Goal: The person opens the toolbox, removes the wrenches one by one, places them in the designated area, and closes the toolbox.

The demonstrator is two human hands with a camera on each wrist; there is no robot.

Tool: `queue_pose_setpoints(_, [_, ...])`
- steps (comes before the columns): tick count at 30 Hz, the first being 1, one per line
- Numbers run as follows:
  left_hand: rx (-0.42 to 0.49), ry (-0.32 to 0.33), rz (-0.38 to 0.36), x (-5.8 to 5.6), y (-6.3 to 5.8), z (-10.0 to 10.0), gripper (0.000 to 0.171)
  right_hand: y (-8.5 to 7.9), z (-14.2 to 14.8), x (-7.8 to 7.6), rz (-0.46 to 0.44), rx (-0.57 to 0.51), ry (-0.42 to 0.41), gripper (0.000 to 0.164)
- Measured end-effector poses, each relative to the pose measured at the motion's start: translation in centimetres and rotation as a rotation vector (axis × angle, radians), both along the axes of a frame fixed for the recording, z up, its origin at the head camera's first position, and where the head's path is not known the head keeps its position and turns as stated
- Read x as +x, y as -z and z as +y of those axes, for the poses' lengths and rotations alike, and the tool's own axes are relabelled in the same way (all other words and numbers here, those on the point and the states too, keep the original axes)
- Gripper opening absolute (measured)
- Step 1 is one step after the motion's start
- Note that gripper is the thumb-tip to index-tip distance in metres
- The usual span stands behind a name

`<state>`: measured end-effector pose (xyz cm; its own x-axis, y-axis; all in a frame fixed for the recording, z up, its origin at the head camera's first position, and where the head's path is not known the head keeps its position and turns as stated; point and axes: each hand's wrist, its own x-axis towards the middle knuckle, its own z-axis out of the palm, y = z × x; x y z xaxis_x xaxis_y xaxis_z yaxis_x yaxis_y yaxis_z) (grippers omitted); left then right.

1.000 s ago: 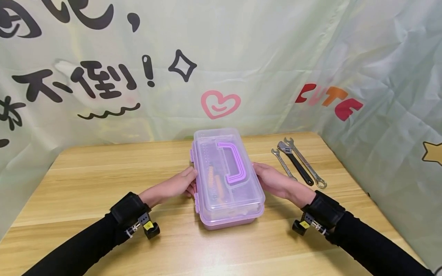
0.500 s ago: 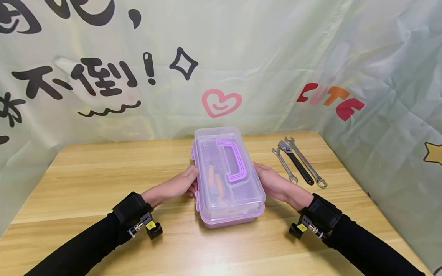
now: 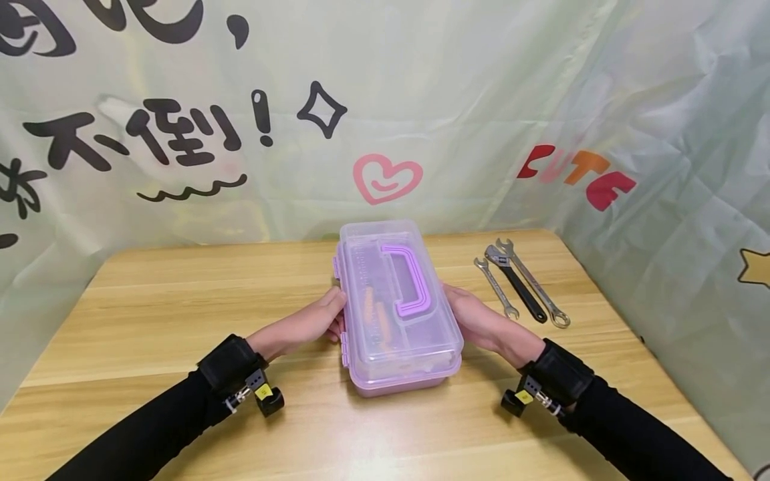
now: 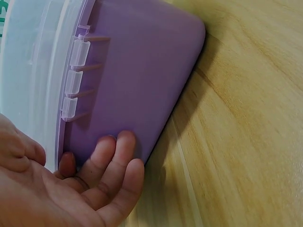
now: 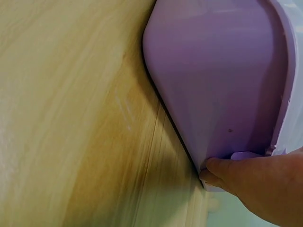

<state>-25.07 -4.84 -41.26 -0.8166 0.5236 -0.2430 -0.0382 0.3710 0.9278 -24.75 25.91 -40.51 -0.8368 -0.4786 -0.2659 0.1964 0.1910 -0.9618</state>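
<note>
A purple plastic toolbox [image 3: 385, 374] with a see-through lid stands on the wooden table, lid down. A purple handle [image 3: 424, 287] lies folded flat on the lid. Orange items [image 3: 383, 324] show blurred through the plastic. My left hand [image 3: 307, 325] grips the toolbox's left side, thumb up at the lid's rim. In the left wrist view its bent fingers [image 4: 124, 146] meet the purple wall below the hinges [image 4: 73, 81]. On the opposite side my right hand [image 3: 478, 317] holds the wall, its fingertips [image 5: 217, 165] beside a purple latch [image 5: 244, 155]. The box hides the other right fingers.
To the right of the toolbox lie a small open-end wrench [image 3: 496, 288], an adjustable wrench [image 3: 516, 284] with a black handle and a longer combination wrench [image 3: 534, 284]. A printed cloth backdrop [image 3: 289, 187] rises behind the table [image 3: 180, 300] and along its right side.
The right forearm has shifted slightly inward, and the head view has tilted a little. Both hands stay on the toolbox, which keeps its place; the wrenches have not moved.
</note>
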Motion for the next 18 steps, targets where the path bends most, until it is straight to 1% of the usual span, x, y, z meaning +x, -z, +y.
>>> queue_pose_setpoints(4, [0.007,-0.003,0.0,0.0,0.1,0.0,0.033,0.1,0.0,-0.1,-0.003,0.006,0.013,0.059])
queue_pose_setpoints(8, [0.01,0.0,-0.016,0.0,0.2,-0.2,0.033,0.2,0.3,0.0,-0.015,-0.006,-0.011,0.06])
queue_pose_setpoints(11, [0.013,0.013,-0.036,0.0,0.3,-0.3,0.034,0.3,0.7,-0.1,-0.025,-0.004,-0.048,0.061])
queue_pose_setpoints(14, [0.019,0.031,-0.045,-0.2,0.4,-0.5,0.034,0.2,1.0,-0.4,-0.02,0.023,-0.08,0.061])
queue_pose_setpoints(18, [0.007,0.048,-0.055,-0.5,0.4,-0.6,0.034,-0.3,1.3,-1.3,-0.008,0.094,-0.113,0.058])
